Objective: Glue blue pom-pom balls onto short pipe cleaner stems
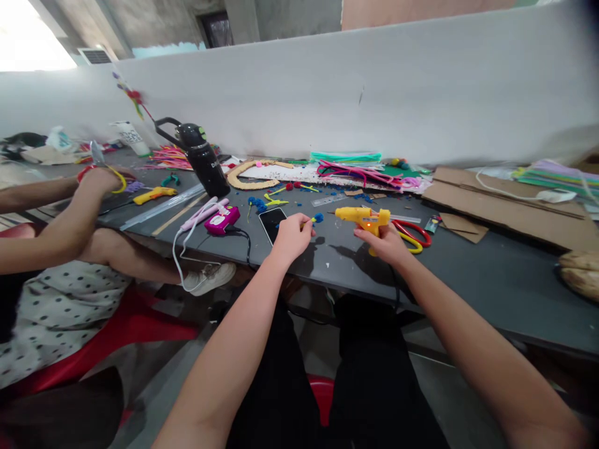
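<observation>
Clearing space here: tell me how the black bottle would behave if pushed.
The black bottle stands tall and narrow, so a push high up would probably tip it. Its round body would likely roll once down. The looped handle suggests it would lift easily; its weight cannot be judged.

We see even daylight, a blown-out window [32,34] at upper left, soft shadows on the bench [491,280], and bent, blurred edges.
</observation>
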{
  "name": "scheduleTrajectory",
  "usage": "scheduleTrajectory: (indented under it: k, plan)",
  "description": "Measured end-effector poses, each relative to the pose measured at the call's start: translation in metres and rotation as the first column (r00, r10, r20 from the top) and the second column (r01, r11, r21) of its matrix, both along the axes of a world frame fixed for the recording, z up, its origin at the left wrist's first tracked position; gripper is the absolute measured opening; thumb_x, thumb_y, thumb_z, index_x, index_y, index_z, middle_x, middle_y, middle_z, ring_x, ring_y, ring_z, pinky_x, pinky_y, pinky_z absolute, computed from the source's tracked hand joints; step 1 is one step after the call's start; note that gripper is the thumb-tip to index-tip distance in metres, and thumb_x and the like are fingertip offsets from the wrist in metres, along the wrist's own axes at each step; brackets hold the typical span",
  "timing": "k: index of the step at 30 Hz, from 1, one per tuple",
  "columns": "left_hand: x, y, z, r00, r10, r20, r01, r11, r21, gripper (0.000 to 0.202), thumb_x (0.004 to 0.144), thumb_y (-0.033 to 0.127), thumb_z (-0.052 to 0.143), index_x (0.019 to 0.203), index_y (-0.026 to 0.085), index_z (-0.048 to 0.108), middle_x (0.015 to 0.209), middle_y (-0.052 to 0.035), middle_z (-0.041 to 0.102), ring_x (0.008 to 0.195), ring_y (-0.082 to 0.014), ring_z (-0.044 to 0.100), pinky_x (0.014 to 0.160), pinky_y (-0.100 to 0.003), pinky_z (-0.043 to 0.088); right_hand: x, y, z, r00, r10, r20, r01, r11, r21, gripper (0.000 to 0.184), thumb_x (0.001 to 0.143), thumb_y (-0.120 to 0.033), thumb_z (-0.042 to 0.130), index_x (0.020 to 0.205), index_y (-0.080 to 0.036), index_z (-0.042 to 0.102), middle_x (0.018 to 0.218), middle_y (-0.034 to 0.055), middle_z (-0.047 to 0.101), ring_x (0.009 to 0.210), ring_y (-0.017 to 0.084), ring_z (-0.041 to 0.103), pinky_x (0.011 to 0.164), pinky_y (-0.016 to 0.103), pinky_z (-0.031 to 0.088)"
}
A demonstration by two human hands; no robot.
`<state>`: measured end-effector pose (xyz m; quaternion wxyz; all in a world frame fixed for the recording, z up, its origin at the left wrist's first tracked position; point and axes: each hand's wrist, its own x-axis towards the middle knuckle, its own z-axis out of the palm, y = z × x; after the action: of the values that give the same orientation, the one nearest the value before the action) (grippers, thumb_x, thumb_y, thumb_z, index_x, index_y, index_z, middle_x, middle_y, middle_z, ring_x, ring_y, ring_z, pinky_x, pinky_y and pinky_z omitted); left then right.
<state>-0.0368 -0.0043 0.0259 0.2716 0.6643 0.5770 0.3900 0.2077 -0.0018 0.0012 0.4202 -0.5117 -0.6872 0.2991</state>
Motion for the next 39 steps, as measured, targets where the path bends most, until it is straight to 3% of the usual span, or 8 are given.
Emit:
scheduleTrajectory:
  k: [4, 12, 39]
  plan:
    - [0.0, -0.001, 0.002, 1.0, -0.016, -0.018, 0.016, 1.0, 0.026, 0.02, 0.085, 0.031, 0.053, 0.076, 0.018, 0.066, 0.073, -0.0055, 0.073, 0.063, -0.0168, 0.06, 0.064, -0.028, 0.043, -0.002, -0.003, 0.0, 0.994, 0.064, 0.088, -0.065, 0.998, 0.004, 0.027, 0.08, -0.045, 0.061, 0.088, -0.019, 0.067, 0.086, 0.0058, 0.069, 0.08, 0.023, 0.065, 0.078, 0.036, 0.051]
    - [0.006, -0.001, 0.003, 0.996, -0.052, -0.071, 0.058, 0.995, 0.085, 0.025, 0.085, 0.031, 0.051, 0.07, 0.018, 0.067, 0.07, -0.0042, 0.071, 0.062, -0.0165, 0.058, 0.064, -0.028, 0.042, -0.002, -0.004, 0.0, 0.988, 0.062, 0.145, -0.065, 0.998, 0.02, 0.024, 0.081, -0.044, 0.059, 0.087, -0.022, 0.067, 0.086, 0.0054, 0.07, 0.082, 0.025, 0.065, 0.08, 0.039, 0.051]
    - [0.012, -0.006, 0.005, 0.995, -0.043, -0.088, 0.054, 0.991, 0.124, 0.026, 0.082, 0.03, 0.053, 0.063, 0.018, 0.067, 0.065, -0.0025, 0.066, 0.062, -0.016, 0.057, 0.065, -0.028, 0.04, -0.003, -0.003, -0.002, 0.983, 0.052, 0.177, -0.061, 0.997, 0.046, 0.025, 0.081, -0.041, 0.057, 0.091, -0.02, 0.069, 0.088, 0.006, 0.071, 0.084, 0.026, 0.065, 0.081, 0.038, 0.05]
